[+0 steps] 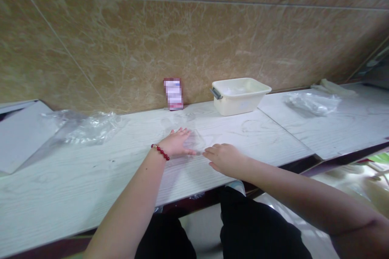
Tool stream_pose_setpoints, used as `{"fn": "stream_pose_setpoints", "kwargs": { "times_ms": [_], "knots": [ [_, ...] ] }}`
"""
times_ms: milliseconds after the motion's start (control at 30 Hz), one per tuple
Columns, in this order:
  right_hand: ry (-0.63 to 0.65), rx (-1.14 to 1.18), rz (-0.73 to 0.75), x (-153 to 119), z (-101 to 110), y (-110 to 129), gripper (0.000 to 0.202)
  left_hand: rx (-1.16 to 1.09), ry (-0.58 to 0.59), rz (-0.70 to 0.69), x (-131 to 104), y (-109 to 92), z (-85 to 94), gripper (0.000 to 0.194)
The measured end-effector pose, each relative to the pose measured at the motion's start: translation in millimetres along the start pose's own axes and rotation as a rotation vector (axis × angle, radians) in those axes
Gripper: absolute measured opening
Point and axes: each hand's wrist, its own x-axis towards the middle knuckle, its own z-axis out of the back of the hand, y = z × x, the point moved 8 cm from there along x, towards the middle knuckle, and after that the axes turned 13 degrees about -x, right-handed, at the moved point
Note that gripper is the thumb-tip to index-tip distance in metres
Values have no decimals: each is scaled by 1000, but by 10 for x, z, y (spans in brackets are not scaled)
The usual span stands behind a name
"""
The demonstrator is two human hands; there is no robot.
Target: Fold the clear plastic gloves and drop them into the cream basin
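Note:
A thin clear plastic bag (196, 136) lies on the white wood-grain table (127, 182), under and beside the hands. My left hand (178, 143), with a red bead bracelet at the wrist, rests on the bag's left part with its fingers spread. Over the bag's near right corner is my right hand (223, 158), fingertips together and touching the plastic's edge. Whether the right fingers pinch the film is too small to tell.
A cream bin (238, 103) with a grey handle stands at the wall, right of a pixelated card (174, 94). Crumpled clear bags (91, 128) lie at left beside a white box (26, 135). More clear plastic (314, 103) is at right.

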Motion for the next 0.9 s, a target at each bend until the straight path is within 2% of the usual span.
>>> {"fn": "stream_pose_setpoints", "kwargs": {
  "times_ms": [200,367,467,600,700,900],
  "knots": [
    [7,-14,21,47,-69,-11,26,2,-82,8,-156,-85,210,72],
    [7,-58,83,67,-113,3,21,-7,-132,11,-410,-131,311,65],
    [7,-79,102,65,-120,17,18,-28,-170,20,-571,-140,213,63],
    [-10,-74,102,78,-127,25,19,-67,-150,34,-727,-148,-99,60],
    [-26,-37,86,98,-146,11,21,-83,-179,44,-809,-113,-259,59],
    [-109,190,-76,105,-99,-169,22,-99,-245,54,-938,-24,-327,59]
  ]
}}
